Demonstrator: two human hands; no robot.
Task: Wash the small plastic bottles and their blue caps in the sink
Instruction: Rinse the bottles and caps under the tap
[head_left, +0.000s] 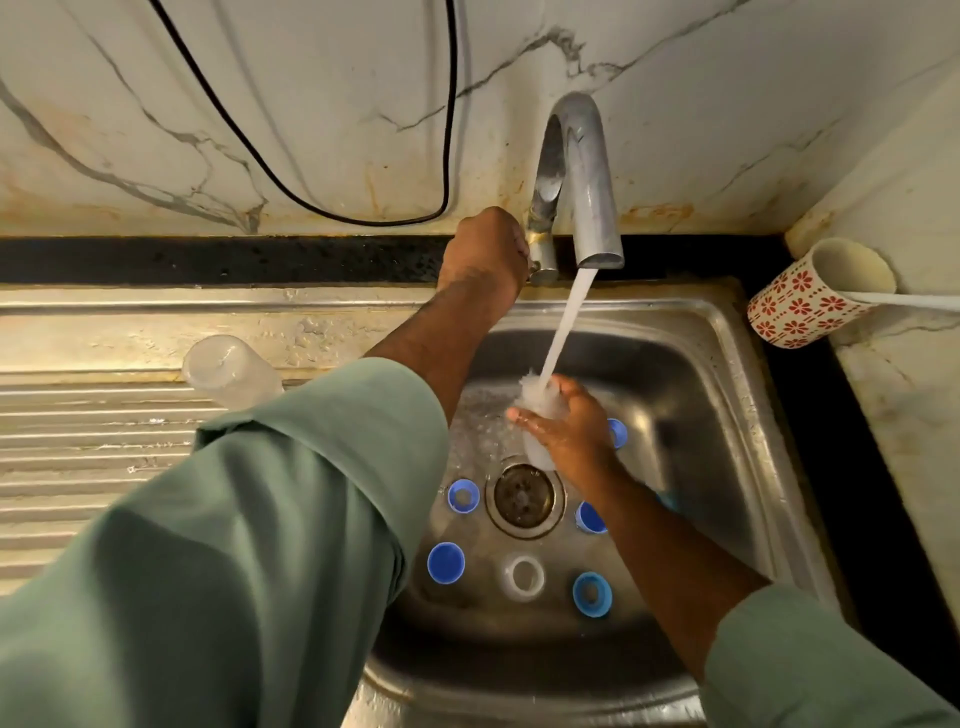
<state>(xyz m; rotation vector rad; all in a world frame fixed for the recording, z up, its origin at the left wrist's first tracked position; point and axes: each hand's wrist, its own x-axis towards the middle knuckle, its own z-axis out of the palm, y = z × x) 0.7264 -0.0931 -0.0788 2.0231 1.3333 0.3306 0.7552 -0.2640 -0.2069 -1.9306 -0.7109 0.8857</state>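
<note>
Bottle (537, 415) gripped in my right hand (574, 428), mouth under the stream; left hand (485, 249) clasps the tap handle. I advise moderating flow and rotating.

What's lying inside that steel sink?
On the sink floor lie several blue caps, some around the drain, and a clear bottle. The left sleeve and right arm cover parts of the floor.

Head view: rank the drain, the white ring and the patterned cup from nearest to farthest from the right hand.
Measured from the right hand:
1. Drain, just below it in the basin.
2. White ring, beyond the drain, toward the sink's near edge.
3. Patterned cup, up on the right counter.
</note>
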